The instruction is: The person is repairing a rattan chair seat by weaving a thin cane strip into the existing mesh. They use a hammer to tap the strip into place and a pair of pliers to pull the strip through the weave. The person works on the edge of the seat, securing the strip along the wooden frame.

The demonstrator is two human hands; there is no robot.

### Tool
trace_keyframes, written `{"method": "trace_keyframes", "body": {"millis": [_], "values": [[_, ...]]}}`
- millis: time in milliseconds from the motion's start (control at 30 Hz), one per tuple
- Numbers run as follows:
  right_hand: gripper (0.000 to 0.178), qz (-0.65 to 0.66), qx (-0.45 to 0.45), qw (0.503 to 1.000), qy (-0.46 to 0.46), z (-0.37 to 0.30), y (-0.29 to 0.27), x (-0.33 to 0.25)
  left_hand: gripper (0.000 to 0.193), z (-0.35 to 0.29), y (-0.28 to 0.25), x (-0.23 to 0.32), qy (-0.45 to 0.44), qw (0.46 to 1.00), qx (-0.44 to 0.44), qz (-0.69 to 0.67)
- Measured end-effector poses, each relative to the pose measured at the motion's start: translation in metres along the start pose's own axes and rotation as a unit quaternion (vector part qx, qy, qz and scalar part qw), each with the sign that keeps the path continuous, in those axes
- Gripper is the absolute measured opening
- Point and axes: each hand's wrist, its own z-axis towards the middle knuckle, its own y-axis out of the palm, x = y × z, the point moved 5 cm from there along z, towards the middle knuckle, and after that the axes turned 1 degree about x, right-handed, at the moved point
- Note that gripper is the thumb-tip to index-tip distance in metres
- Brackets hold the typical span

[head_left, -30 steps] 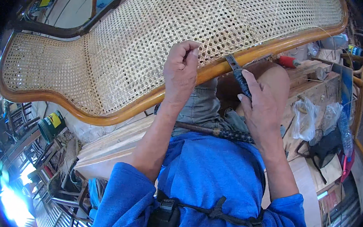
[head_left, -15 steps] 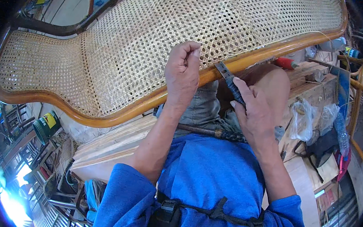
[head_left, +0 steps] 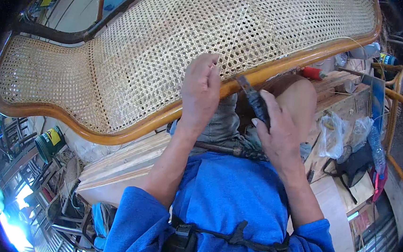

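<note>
Because the woven cane panel [head_left: 168, 62] lies tilted across the person's lap in the head view, its curved wooden frame [head_left: 154, 122] runs just under both hands, which puts the weave's near edge within easy reach. The left hand [head_left: 200, 90] rests on that edge where cane meets frame, its fingers curled and pressed together at the tips [head_left: 212, 63], pinching what looks like a thin cane strand, though the strand itself is too fine to make out for certain. That grip seems meant to keep the strand taut against the weave. The right hand [head_left: 279, 132] is closed around the dark handle of a slim pointed tool [head_left: 250, 93], whose tip angles up and left to touch the frame rail just beside the left fingertips, so the two hands work at one spot on the rim. A bare knee [head_left: 298, 93] sits under the frame near the tool and appears to prop the panel. To the right, a cluttered wooden worktop [head_left: 341, 89] carries a red-handled tool [head_left: 312, 72] and clear plastic bags [head_left: 333, 134], all well apart from the hands. Pale wooden boards [head_left: 123, 162] lie below the panel's near rail, and a green can [head_left: 49, 140] stands on the floor at the left.
</note>
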Motion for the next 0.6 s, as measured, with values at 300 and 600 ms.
{"method": "trace_keyframes", "body": {"millis": [300, 600], "values": [[0.042, 0.114, 0.01, 0.988, 0.103, -0.008, -0.011, 0.041, 0.056, -0.015, 0.027, 0.039, 0.104, 0.944, -0.188, 0.25], [0.04, 0.184, 0.069, 0.975, 0.1, -0.006, -0.023, 0.063, 0.059, -0.011, 0.047, 0.049, 0.106, 0.939, -0.179, 0.273]]}}
